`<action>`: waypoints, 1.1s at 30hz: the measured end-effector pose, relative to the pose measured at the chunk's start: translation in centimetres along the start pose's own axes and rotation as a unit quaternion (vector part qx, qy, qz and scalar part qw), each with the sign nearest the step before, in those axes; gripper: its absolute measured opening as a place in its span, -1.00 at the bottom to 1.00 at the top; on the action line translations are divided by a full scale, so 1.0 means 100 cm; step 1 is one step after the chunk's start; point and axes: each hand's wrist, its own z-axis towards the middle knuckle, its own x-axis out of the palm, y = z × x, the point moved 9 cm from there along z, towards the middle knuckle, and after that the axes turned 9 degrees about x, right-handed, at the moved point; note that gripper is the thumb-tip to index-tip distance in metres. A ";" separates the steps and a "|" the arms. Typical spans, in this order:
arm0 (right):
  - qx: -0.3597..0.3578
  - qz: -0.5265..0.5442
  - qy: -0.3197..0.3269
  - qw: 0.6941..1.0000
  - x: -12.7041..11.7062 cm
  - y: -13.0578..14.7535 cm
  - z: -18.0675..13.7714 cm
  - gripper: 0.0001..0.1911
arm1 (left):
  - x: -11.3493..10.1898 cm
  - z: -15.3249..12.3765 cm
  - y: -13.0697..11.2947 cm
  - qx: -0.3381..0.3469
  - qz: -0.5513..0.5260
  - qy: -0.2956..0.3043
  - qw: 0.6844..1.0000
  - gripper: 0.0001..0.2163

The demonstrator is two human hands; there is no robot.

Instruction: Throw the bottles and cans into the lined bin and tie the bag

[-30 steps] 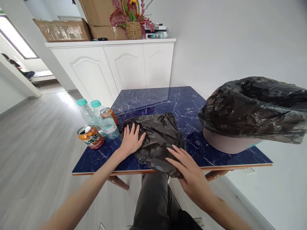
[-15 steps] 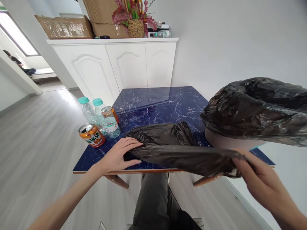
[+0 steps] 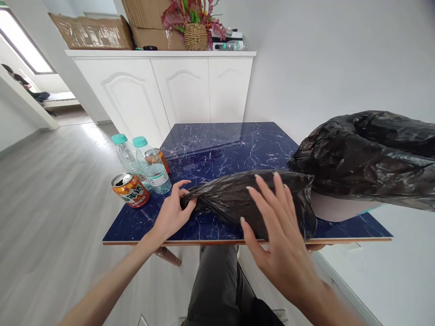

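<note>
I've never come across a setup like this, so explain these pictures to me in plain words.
There is no machine here: a person works with two bare hands, seen by a camera worn on the head that looks forward and down.

The left hand grips one end of a black plastic bag at the table. The right hand is spread over the bag's other part; whether it touches is hard to tell.

On the left stand clear bottles with teal caps and an opened orange can. On the right is a pale container with a black liner over its top.
</note>
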 end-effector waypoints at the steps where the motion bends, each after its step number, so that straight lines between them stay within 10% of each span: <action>1: -0.008 -0.010 0.018 1.000 0.011 0.002 0.000 -0.26 | 0.000 0.001 -0.002 -0.003 0.006 0.011 1.000 -0.49; 14: 0.076 -0.048 0.251 0.964 0.150 -0.082 0.008 -0.22 | -0.019 -0.013 0.018 -0.080 0.122 0.047 0.988 -0.43; 33: 0.064 -0.065 0.280 0.956 0.163 -0.115 0.016 -0.20 | -0.027 -0.025 0.035 -0.006 0.250 0.019 0.968 -0.63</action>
